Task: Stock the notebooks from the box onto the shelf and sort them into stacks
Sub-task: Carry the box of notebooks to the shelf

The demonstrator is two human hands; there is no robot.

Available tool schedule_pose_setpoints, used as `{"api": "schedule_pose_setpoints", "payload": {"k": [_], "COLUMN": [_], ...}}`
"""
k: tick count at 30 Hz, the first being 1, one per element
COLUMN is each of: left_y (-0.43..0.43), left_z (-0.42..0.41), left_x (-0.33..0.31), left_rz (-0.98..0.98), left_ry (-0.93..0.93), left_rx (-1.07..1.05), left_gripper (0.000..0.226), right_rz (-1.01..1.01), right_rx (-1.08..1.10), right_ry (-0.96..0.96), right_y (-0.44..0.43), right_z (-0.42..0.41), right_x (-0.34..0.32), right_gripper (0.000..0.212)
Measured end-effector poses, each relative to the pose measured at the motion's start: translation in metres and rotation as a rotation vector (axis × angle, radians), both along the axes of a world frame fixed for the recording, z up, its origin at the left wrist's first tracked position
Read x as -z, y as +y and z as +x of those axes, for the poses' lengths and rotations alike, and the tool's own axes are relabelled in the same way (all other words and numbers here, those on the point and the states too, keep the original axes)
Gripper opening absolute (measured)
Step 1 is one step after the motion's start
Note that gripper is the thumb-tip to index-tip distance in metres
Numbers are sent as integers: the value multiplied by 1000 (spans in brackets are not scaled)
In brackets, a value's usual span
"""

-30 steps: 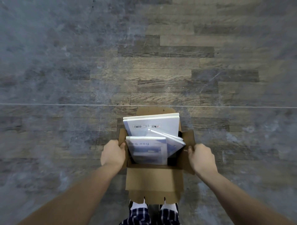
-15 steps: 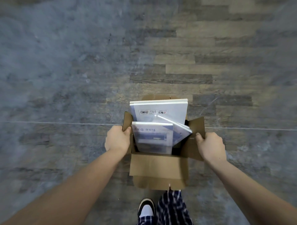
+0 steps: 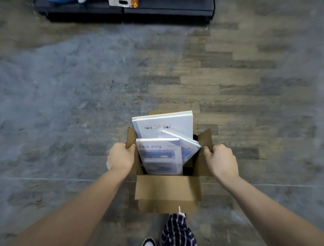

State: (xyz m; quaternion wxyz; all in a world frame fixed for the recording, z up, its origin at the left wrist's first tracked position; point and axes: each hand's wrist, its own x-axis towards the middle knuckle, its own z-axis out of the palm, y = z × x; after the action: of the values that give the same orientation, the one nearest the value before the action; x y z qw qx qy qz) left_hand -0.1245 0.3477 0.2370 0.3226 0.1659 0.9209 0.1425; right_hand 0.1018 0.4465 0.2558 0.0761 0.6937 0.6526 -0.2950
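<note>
An open cardboard box hangs in front of me above the floor. My left hand grips its left flap and my right hand grips its right flap. Several pale blue notebooks stand inside and stick out of the top: a large one at the back with a barcode, a "fine Day" one at the front, and a tilted one between them. The dark base of the shelf shows at the top edge, some way ahead.
Grey-brown wood-look floor stretches between me and the shelf. A blue item and a white packet lie on the shelf's lowest level. My plaid trouser leg and shoe show below the box.
I have walked forward carrying the box; the floor has slid down the view and the shelf base has come into sight at the top. Both hands keep their grip on the flaps.
</note>
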Motion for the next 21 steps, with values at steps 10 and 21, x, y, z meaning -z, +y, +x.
{"api": "schedule_pose_setpoints", "payload": {"k": [10, 21], "left_y": [152, 290], "left_z": [-95, -212], "left_x": [4, -17], "left_rz": [111, 114], "left_ry": [16, 81], "left_rx": [54, 126], "left_gripper": [41, 36], "right_rz": [52, 47], "right_rx": [49, 91], "right_ry": [0, 37], "right_y": [150, 276], "right_z": [-85, -192], "right_x": [-12, -21], "right_gripper": [42, 40]}}
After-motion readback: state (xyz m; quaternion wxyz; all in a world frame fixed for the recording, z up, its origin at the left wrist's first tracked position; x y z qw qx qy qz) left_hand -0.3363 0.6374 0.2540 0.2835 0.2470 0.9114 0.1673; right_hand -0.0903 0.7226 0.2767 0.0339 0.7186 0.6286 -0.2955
